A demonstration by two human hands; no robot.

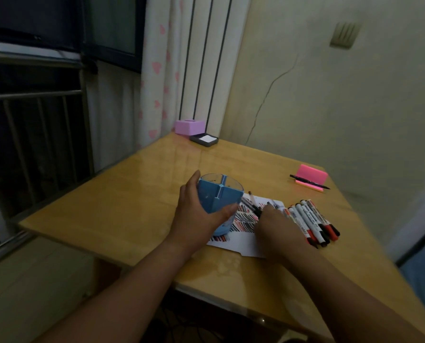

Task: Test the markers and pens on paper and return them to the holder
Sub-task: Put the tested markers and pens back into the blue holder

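Two hands work at the near part of the table [132,194]. The left hand [199,214] grips the blue holder [220,199], with the thumb curled across its front wall and the fingers wrapped round the far left side. The holder's divided top faces up toward the camera, and its base sits on the left edge of the paper [236,241].

Just right of the holder, the right hand [275,226] lies knuckles-up over the paper, its fingers bent down toward a few loose pens [252,204] that lie there. Those fingertips are hidden behind the back of the hand, so I cannot tell whether they pinch a pen or only touch one.

The paper spreads from under the holder to the right and is covered in red and black test strokes. Farther right of the holder, past the right hand, a bunch of markers [310,221] lies side by side on the table, white barrels with red and black caps pointing toward the near edge.

Well beyond the markers, to the holder's far right, a pink stand [310,177] has a black pen [308,181] lying across its front. Far behind the holder, at the table's back corner, sit a purple box [189,127] and, touching it, a dark tray of white notes [204,139].
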